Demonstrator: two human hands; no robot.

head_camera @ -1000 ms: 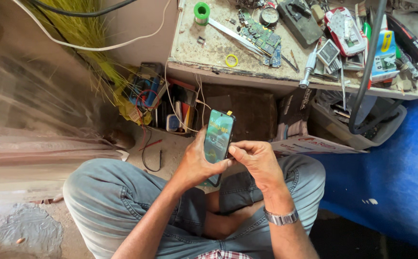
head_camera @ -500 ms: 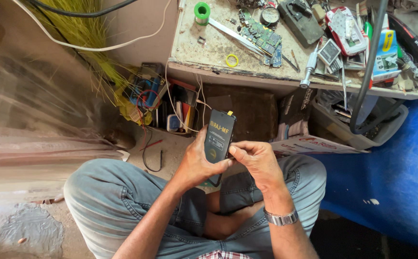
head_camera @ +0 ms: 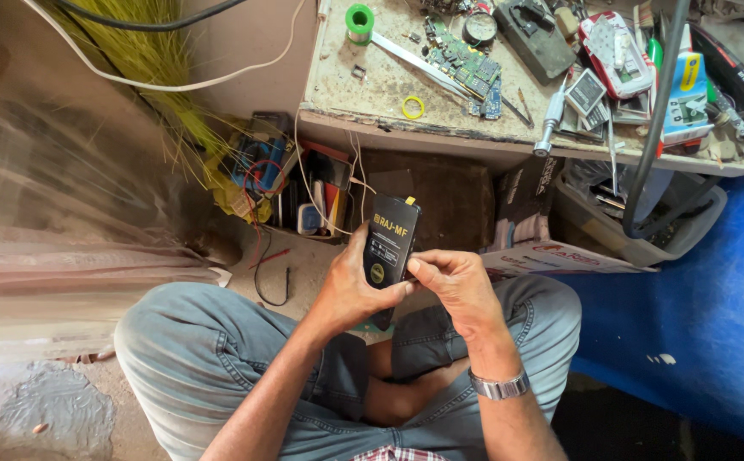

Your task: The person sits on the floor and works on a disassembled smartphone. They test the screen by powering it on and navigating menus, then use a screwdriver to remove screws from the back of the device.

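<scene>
The left hand (head_camera: 350, 286) is gripping the black flat packet (head_camera: 390, 243) upright while the right hand's (head_camera: 457, 286) fingertips are pinching its edge, so a sharp tug is risking tearing it or dropping it onto the dusty floor (head_camera: 299, 273).

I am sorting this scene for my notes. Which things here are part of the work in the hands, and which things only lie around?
In hand:
- left hand, gripping the flat black package
- right hand, fingertips at the package's edge

Lying about:
- green tape roll on the workbench
- green circuit board
- yellow ring
- screwdriver
- clear plastic bin
</scene>
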